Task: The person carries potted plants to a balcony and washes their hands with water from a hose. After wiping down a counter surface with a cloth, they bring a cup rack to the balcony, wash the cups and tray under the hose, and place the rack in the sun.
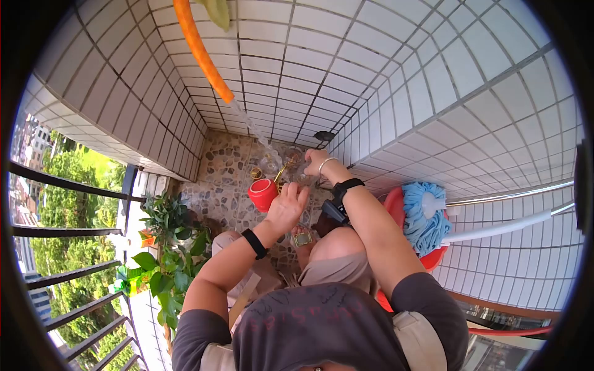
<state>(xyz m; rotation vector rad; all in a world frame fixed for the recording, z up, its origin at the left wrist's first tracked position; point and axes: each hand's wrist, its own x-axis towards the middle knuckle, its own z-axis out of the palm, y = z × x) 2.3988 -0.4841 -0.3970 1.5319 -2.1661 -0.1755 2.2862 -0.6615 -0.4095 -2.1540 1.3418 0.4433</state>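
My left hand [288, 208] is beside a red pot [263, 195] with a pale opening, its fingers partly extended and apart. A thin gold-coloured piece [280, 175] rises close to its fingertips; I cannot tell whether they touch. My right hand [319, 163], with a light bracelet at the wrist, reaches down by the wall with bent fingers. What lies under those fingers is hidden by clear, glassy shapes and splashing water. From an orange hose [207, 55], a water stream [257, 130] falls near both hands. A small gold-coloured object [255, 173] sits behind the red pot.
White tiled walls [266, 62] enclose the pebble-patterned floor [223, 157]. A dark drain piece [324, 135] is at the corner. Potted plants [167, 213] and a railing [68, 232] stand left. A blue mop head [426, 219] rests over a red bucket [393, 207] on the right.
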